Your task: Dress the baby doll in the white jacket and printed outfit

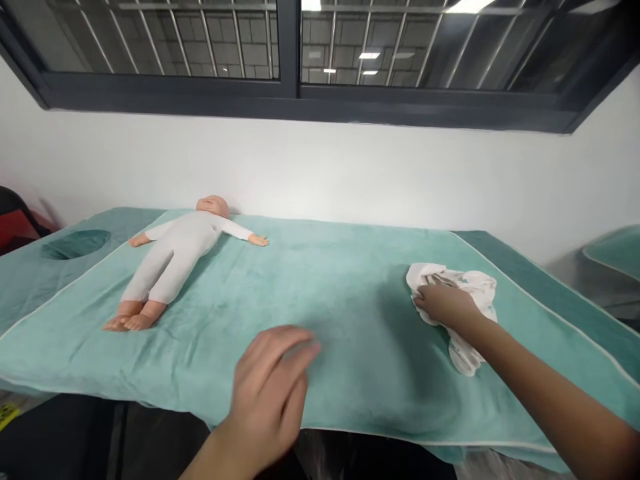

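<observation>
A baby doll [173, 257] in a white bodysuit lies on its back at the left of a teal towel [320, 293] spread over a padded table. My right hand [443, 303] rests on a crumpled white cloth [470, 300] at the right, fingers curled over it. My left hand [273, 387] hovers above the towel's front edge, fingers stretched out and slightly blurred, holding nothing. The doll is well to the left of both hands.
The table has a face hole [75, 243] at its left end. A white wall [350, 173] runs behind it under a dark-framed window [290, 60]. Another teal-covered table [615, 253] shows at the far right. A red and black object [15, 223] sits at the left edge.
</observation>
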Available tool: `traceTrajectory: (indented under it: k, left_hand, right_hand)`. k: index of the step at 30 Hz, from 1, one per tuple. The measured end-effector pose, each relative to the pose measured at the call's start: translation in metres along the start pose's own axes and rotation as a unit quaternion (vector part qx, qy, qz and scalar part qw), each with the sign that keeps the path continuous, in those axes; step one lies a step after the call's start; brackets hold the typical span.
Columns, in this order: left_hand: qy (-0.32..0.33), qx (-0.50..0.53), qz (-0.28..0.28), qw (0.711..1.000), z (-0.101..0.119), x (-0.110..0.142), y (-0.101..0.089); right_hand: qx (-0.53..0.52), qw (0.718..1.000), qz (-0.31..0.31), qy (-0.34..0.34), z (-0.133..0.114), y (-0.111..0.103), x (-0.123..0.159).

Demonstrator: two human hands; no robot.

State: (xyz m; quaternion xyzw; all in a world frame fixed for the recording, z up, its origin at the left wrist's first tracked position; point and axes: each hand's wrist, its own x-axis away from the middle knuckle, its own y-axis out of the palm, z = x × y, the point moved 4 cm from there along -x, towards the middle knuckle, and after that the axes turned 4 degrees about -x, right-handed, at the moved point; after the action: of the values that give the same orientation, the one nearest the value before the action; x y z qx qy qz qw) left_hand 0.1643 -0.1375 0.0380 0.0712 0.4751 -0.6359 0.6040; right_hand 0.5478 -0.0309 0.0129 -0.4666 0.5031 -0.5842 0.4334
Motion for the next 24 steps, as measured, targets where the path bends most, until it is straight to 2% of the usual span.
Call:
traceTrajectory:
  k: [1, 3, 4, 6, 8, 9, 10, 12, 14, 17, 19, 21, 24]
  left_hand:
    - [-0.027, 0.016, -0.02, 0.999, -0.007, -0.006, 0.011]
    - [-0.138, 0.079, -0.08, 0.984, -0.029, -0.021, 0.04]
    - [-0.204, 0.128, -0.109, 0.964, -0.039, -0.029, 0.057]
    - [-0.312, 0.262, -0.159, 0.899, -0.052, -0.043, 0.089]
    - [-0.373, 0.399, -0.17, 0.82, -0.056, -0.056, 0.112]
    - [-0.392, 0.447, -0.169, 0.786, -0.055, -0.062, 0.12]
    - [-0.407, 0.477, -0.168, 0.761, -0.056, -0.065, 0.124]
    - [-0.437, 0.485, -0.168, 0.739, -0.059, -0.066, 0.127]
    - [-0.459, 0.467, -0.168, 0.737, -0.064, -0.062, 0.123]
    - [-0.454, 0.423, -0.194, 0.76, -0.07, -0.055, 0.112]
    - [-0.421, 0.376, -0.242, 0.789, -0.068, -0.052, 0.109]
    - [-0.373, 0.323, -0.279, 0.824, -0.062, -0.052, 0.11]
    - [-0.294, 0.22, -0.281, 0.887, -0.053, -0.057, 0.117]
  right_hand:
    - [-0.026, 0.999, 0.029, -0.016, -0.003, -0.005, -0.002]
    - [-0.119, 0.986, 0.102, -0.06, -0.018, -0.022, 0.001]
    - [-0.178, 0.971, 0.137, -0.086, -0.031, -0.032, 0.006]
    - [-0.283, 0.933, 0.167, -0.149, -0.064, -0.044, 0.024]
    - [-0.346, 0.896, 0.136, -0.242, -0.105, -0.045, 0.051]
    - [-0.35, 0.875, 0.089, -0.322, -0.127, -0.04, 0.067]
    - [-0.34, 0.85, 0.047, -0.401, -0.146, -0.034, 0.083]
    - [-0.332, 0.812, -0.005, -0.48, -0.165, -0.02, 0.109]
    - [-0.354, 0.815, -0.007, -0.458, -0.16, -0.006, 0.116]
    - [-0.383, 0.857, 0.085, -0.334, -0.122, 0.014, 0.1]
    - [-0.345, 0.882, 0.159, -0.278, -0.094, 0.025, 0.086]
    - [-0.263, 0.908, 0.208, -0.251, -0.074, 0.032, 0.072]
    - [-0.135, 0.94, 0.249, -0.191, -0.052, 0.031, 0.05]
